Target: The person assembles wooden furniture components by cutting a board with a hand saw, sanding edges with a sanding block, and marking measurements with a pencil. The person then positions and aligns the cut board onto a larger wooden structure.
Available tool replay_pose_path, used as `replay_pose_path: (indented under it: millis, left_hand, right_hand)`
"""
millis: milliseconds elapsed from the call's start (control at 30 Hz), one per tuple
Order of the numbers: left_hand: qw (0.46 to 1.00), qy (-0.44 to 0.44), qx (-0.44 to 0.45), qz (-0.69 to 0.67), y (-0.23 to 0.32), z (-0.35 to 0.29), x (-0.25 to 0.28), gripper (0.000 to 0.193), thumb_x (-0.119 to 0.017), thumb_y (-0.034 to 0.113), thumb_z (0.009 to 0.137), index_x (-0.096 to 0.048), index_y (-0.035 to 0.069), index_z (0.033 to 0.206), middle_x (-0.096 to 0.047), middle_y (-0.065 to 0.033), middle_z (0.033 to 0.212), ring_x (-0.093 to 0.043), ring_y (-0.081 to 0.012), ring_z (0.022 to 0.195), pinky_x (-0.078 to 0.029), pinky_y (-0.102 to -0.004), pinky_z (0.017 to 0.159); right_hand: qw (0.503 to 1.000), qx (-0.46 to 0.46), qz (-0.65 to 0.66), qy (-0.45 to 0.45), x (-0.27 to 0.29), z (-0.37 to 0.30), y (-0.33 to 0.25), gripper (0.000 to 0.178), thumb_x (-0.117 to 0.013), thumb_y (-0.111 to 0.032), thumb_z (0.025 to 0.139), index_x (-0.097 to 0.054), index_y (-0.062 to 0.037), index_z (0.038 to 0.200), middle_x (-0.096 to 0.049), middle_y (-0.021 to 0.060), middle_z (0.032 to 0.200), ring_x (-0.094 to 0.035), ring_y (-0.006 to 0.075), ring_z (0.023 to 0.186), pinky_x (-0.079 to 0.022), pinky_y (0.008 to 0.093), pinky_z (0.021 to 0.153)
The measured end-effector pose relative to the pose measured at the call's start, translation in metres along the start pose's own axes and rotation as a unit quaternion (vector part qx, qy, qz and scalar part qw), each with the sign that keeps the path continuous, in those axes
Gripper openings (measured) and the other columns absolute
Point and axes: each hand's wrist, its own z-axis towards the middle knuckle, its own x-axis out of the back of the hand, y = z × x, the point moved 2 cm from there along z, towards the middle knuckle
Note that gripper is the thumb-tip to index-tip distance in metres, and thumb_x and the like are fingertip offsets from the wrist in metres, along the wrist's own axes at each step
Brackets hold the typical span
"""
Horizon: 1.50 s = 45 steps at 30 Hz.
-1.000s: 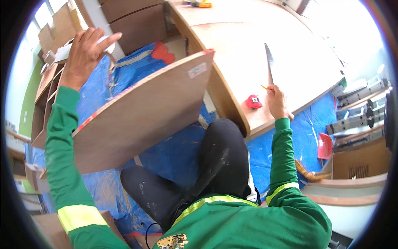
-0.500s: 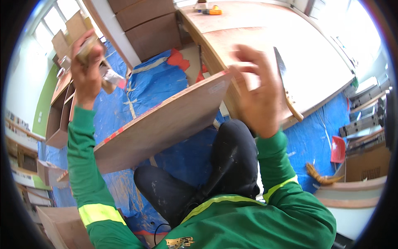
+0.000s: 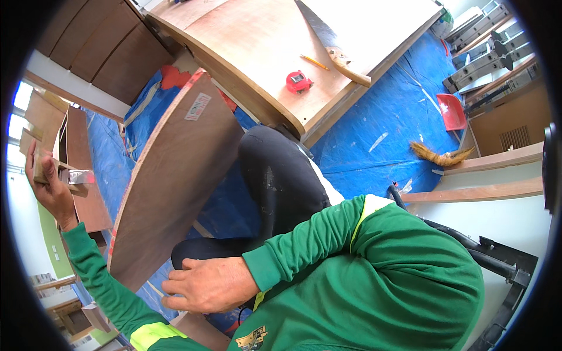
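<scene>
My left hand (image 3: 54, 190) is raised at the far left, its fingers closed around a small wooden block (image 3: 42, 166). Just beyond it a paper-like scrap or label shows, partly behind the hand. In front of me a large brown wooden board (image 3: 175, 181) stands tilted on edge beside my legs. Red marks run along its upper edge and a white sticker (image 3: 198, 106) is near its far corner. Over my lap, close to the board's near end, my right hand (image 3: 213, 285) hangs palm down with loosely bent, parted fingers. I see nothing in it; its underside is hidden.
On the wooden worktable (image 3: 234, 52) lie a red tape measure (image 3: 298, 82), a pencil (image 3: 315, 62) and a handsaw (image 3: 342, 61). Blue sheeting (image 3: 374, 140) covers the floor. At right are a red dustpan (image 3: 452, 112), a straw brush (image 3: 439, 155) and ladders (image 3: 483, 64).
My right hand has swung from beside the table edge down to my lap. My view has turned right, and the left hand still holds the block. The tape measure and pencil now show.
</scene>
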Motion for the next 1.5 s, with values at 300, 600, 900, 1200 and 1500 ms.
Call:
replay_pose_path:
  millis: [300,600,900,1200,1500]
  left_hand:
    - [1.000,-0.017,0.008,-0.012,-0.002,0.005,-0.020,0.061,-0.060,0.046,0.112,-0.055,0.001,0.152,-0.062,-0.0091,0.141,-0.065,-0.0213,0.116,-0.052,-0.0325,0.106]
    - [0.960,0.070,0.110,-0.248,0.024,0.005,-0.004,0.084,-0.057,0.066,0.106,-0.048,-0.001,0.157,-0.062,-0.0085,0.118,-0.059,-0.0199,0.110,-0.049,-0.0369,0.105]
    - [0.914,0.237,0.182,-0.275,0.097,-0.004,-0.016,0.083,-0.036,0.071,0.111,-0.045,0.001,0.156,-0.061,-0.0098,0.121,-0.059,-0.0229,0.106,-0.052,-0.0416,0.101]
    - [0.907,0.250,0.157,-0.299,0.130,-0.018,0.002,0.081,-0.036,0.073,0.110,-0.046,0.002,0.148,-0.060,-0.0091,0.109,-0.058,-0.0197,0.099,-0.051,-0.0345,0.094]
    - [0.972,0.011,0.055,-0.229,0.104,-0.014,-0.002,0.058,-0.043,0.051,0.117,-0.056,0.000,0.142,-0.063,-0.0061,0.125,-0.060,-0.0153,0.112,-0.052,-0.0330,0.099]
  right_hand:
    - [0.995,-0.063,-0.035,0.067,0.037,0.000,0.031,0.038,-0.076,-0.019,0.090,-0.056,-0.0016,0.117,-0.054,0.0170,0.112,-0.061,0.0326,0.104,-0.051,0.0467,0.080]
    - [0.974,-0.042,-0.014,0.223,0.103,0.034,0.034,0.048,-0.069,-0.014,0.092,-0.051,-0.0017,0.135,-0.052,0.0159,0.110,-0.059,0.0345,0.098,-0.050,0.0454,0.080]
    - [0.937,-0.066,-0.262,0.223,0.109,0.115,0.093,0.064,-0.077,-0.033,0.086,-0.057,0.0084,0.131,-0.060,0.0190,0.111,-0.064,0.0328,0.104,-0.050,0.0463,0.083]
    - [0.983,-0.064,0.007,0.172,0.089,0.133,0.090,0.069,-0.085,-0.019,0.088,-0.046,0.0037,0.140,-0.068,0.0256,0.110,-0.071,0.0423,0.104,-0.058,0.0511,0.086]
    - [0.955,-0.215,0.073,0.189,0.092,0.142,0.092,0.036,-0.081,-0.013,0.090,-0.062,-0.0006,0.117,-0.074,0.0148,0.084,-0.073,0.0227,0.071,-0.057,0.0395,0.064]
